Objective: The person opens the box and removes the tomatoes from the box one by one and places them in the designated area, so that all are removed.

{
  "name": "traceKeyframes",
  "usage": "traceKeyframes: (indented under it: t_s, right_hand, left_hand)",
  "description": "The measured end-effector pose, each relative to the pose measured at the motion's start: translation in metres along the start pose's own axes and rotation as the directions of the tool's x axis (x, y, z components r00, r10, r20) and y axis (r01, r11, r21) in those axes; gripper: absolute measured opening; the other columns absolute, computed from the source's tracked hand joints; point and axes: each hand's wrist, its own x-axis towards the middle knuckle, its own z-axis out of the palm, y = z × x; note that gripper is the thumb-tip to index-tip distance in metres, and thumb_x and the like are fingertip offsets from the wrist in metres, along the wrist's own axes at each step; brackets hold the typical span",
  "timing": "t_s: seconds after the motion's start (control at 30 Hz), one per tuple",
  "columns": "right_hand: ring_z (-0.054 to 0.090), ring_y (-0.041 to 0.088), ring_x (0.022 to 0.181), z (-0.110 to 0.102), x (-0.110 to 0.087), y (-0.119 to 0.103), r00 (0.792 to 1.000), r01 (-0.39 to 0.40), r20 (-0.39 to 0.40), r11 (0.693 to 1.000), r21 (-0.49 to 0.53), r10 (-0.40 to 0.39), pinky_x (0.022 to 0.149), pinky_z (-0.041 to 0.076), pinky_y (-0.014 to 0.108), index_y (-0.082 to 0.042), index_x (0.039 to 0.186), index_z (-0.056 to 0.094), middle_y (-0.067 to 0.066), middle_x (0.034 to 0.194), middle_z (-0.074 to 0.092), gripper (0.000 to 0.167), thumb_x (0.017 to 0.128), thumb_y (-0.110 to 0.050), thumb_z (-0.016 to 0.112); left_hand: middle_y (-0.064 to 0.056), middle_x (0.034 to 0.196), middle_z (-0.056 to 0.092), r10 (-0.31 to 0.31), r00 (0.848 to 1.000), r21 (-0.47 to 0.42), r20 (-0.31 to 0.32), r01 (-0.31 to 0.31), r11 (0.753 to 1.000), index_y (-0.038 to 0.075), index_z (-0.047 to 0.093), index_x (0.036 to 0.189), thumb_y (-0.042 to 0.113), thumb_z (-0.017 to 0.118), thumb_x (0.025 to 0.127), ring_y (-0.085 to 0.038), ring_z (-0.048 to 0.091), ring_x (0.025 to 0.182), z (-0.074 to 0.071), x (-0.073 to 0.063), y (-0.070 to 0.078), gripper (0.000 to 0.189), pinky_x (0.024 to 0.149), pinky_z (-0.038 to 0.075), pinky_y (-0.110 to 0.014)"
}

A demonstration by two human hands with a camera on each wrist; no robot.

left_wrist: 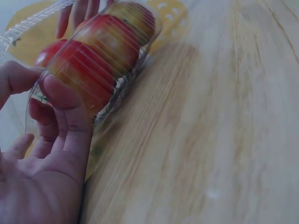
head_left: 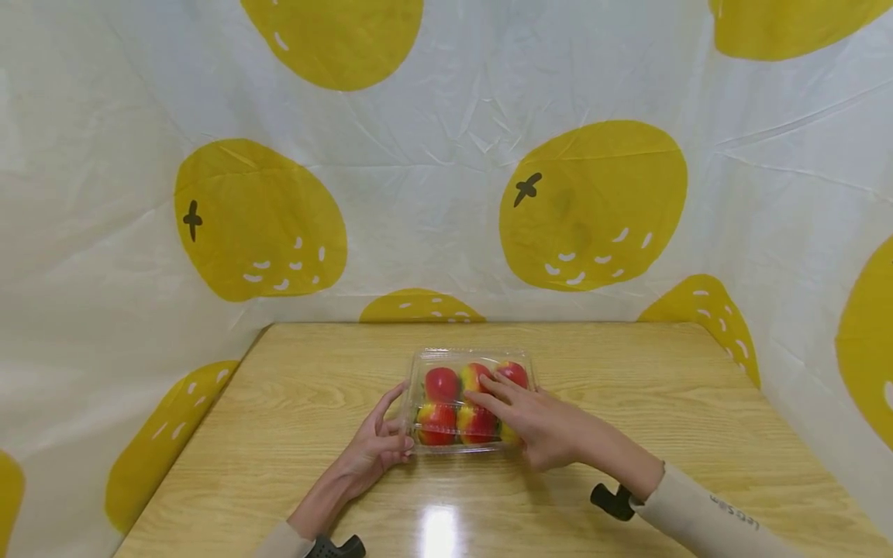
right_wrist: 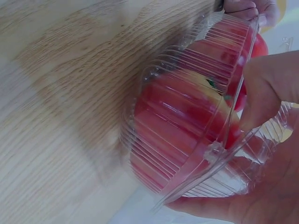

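A clear plastic clamshell container (head_left: 466,448) with several red-and-yellow apples (head_left: 436,424) stands on the wooden table. My left hand (head_left: 371,449) holds its left end, and the left wrist view shows thumb and finger pinching the rim. From the right, my right hand (head_left: 537,422) grips the other end, two digits reaching over the apples. Clear ribbed plastic (right_wrist: 219,179) lies between its digits in the right wrist view. There one digit presses close against an apple (right_wrist: 177,100) and another lies along the rim. Part of the right-hand apples is hidden by this hand.
The light wooden table (head_left: 628,364) extends around the container on every side. Behind it and at both sides hangs a white sheet (head_left: 432,194) printed with large yellow fruit. A dark wrist strap piece (head_left: 612,502) sits under the right wrist.
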Motion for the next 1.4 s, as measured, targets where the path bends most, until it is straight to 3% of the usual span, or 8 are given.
traceKeyframes:
  t_s: [0.27, 0.43, 0.57, 0.7, 0.8, 1.03, 1.2, 1.4]
  right_hand:
    - [0.034, 0.042, 0.153, -0.001, 0.001, -0.001, 1.0, -0.014, -0.012, 0.999, -0.052, 0.013, 0.096, 0.048, 0.076, -0.02, 0.161, 0.035, 0.018, 0.165, 0.036, 0.1, 0.071, 0.009, 0.069]
    - [0.042, 0.039, 0.149, -0.011, 0.003, 0.001, 1.0, 0.001, -0.027, 0.996, -0.087, -0.003, 0.094, 0.056, 0.062, -0.019, 0.156, 0.045, 0.017, 0.162, 0.042, 0.099, 0.064, 0.004, 0.072]
    - [0.044, 0.04, 0.147, -0.017, 0.004, 0.001, 1.0, 0.007, -0.016, 0.998, -0.069, -0.009, 0.095, 0.056, 0.061, -0.019, 0.157, 0.044, 0.018, 0.162, 0.042, 0.099, 0.065, 0.006, 0.07]
    - [0.045, 0.043, 0.145, -0.023, 0.005, 0.003, 1.0, -0.009, -0.017, 1.0, -0.025, 0.008, 0.073, 0.06, 0.044, -0.018, 0.157, 0.043, 0.018, 0.162, 0.042, 0.1, 0.064, 0.01, 0.066]
    - [0.041, 0.046, 0.148, -0.026, 0.006, 0.005, 1.0, -0.024, -0.004, 1.0, 0.003, 0.024, 0.057, 0.05, 0.034, -0.02, 0.159, 0.041, 0.017, 0.164, 0.039, 0.102, 0.065, 0.012, 0.063]
    - [0.045, 0.045, 0.145, -0.032, 0.007, 0.006, 1.0, 0.005, -0.021, 1.0, -0.003, -0.005, 0.073, 0.059, 0.039, -0.019, 0.159, 0.041, 0.017, 0.163, 0.039, 0.102, 0.065, 0.006, 0.072]
    - [0.048, 0.045, 0.143, -0.039, 0.01, 0.008, 0.999, 0.028, -0.027, 0.999, 0.017, -0.028, 0.053, 0.043, 0.023, -0.019, 0.158, 0.042, 0.017, 0.162, 0.042, 0.1, 0.065, 0.009, 0.067]
    - [0.061, 0.038, 0.124, -0.045, 0.011, 0.011, 0.999, -0.032, 0.021, 0.997, 0.068, 0.031, 0.046, 0.027, 0.022, -0.026, 0.16, 0.039, 0.014, 0.166, 0.037, 0.101, 0.068, 0.01, 0.06]
  left_hand:
    - [0.005, 0.084, 0.064, 0.02, 0.999, 0.0, 0.026, -0.02, 1.0, 0.033, 0.009, 0.166, -0.009, 0.061, 0.088, -0.01, 0.063, 0.077, 0.0, 0.002, 0.0, 0.103, 0.071, 0.055, -0.025]
    - [0.006, 0.083, 0.062, 0.032, 0.999, -0.006, 0.031, -0.032, 0.999, 0.033, 0.008, 0.166, -0.011, 0.06, 0.087, -0.01, 0.062, 0.075, -0.002, 0.001, 0.003, 0.104, 0.071, 0.054, -0.025]
    - [0.006, 0.08, 0.062, 0.027, 0.999, -0.006, 0.023, -0.026, 1.0, 0.032, 0.008, 0.166, -0.008, 0.061, 0.089, -0.01, 0.062, 0.075, -0.003, -0.001, 0.005, 0.102, 0.072, 0.054, -0.025]
    - [0.004, 0.081, 0.064, 0.008, 1.0, -0.021, 0.026, -0.007, 1.0, 0.032, 0.007, 0.166, -0.006, 0.062, 0.091, -0.01, 0.063, 0.077, -0.003, 0.0, 0.004, 0.1, 0.073, 0.055, -0.025]
    - [0.005, 0.081, 0.063, 0.001, 1.0, -0.038, 0.024, 0.0, 0.999, 0.032, 0.007, 0.165, -0.005, 0.062, 0.09, -0.01, 0.063, 0.078, -0.003, 0.0, 0.003, 0.1, 0.073, 0.056, -0.025]
    - [0.004, 0.081, 0.061, -0.015, 1.0, -0.08, 0.017, 0.017, 0.997, 0.032, 0.007, 0.165, -0.006, 0.063, 0.091, -0.011, 0.064, 0.078, -0.003, 0.0, 0.001, 0.101, 0.073, 0.056, -0.025]
    - [0.004, 0.081, 0.058, -0.018, 0.999, -0.098, 0.031, 0.021, 0.995, 0.031, 0.007, 0.165, -0.006, 0.062, 0.092, -0.012, 0.064, 0.078, -0.003, -0.001, 0.001, 0.099, 0.074, 0.057, -0.025]
    - [0.004, 0.085, 0.063, -0.025, 0.999, -0.1, 0.044, 0.03, 0.995, 0.027, 0.006, 0.166, -0.001, 0.059, 0.097, -0.011, 0.064, 0.077, -0.003, 0.0, 0.0, 0.092, 0.074, 0.057, -0.024]
